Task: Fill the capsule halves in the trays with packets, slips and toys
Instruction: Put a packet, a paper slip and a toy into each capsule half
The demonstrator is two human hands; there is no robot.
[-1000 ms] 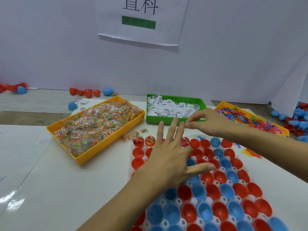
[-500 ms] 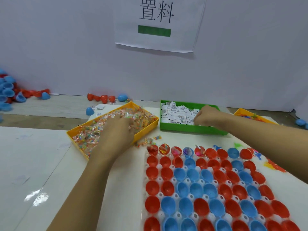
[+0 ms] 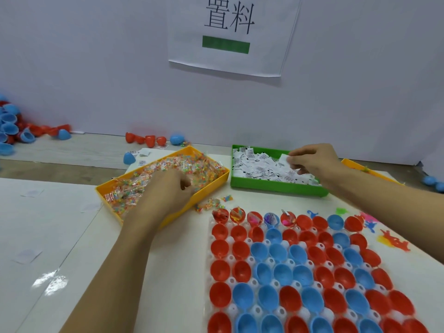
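Note:
A white holder tray (image 3: 209,280) carries rows of red and blue capsule halves (image 3: 283,272); several halves in its far row hold fillings. My left hand (image 3: 168,191) reaches into the yellow tray (image 3: 211,186) of clear packets of coloured beads (image 3: 134,186), fingers curled down among them. My right hand (image 3: 312,159) is over the green tray (image 3: 276,188) of white paper slips and pinches a slip (image 3: 284,157) between thumb and fingers. A second yellow tray (image 3: 348,162) with toys shows behind my right forearm.
A few loose bead packets (image 3: 211,204) lie between the yellow tray and the holder. Small coloured toys (image 3: 394,241) lie on the table right of the holder. Loose red and blue capsule halves (image 3: 14,131) sit along the back wall, left and far right.
My left hand left the capsule tray and went into the bead packet tray. My right hand moved back to the green tray and lifted a slip. The view shifted left.

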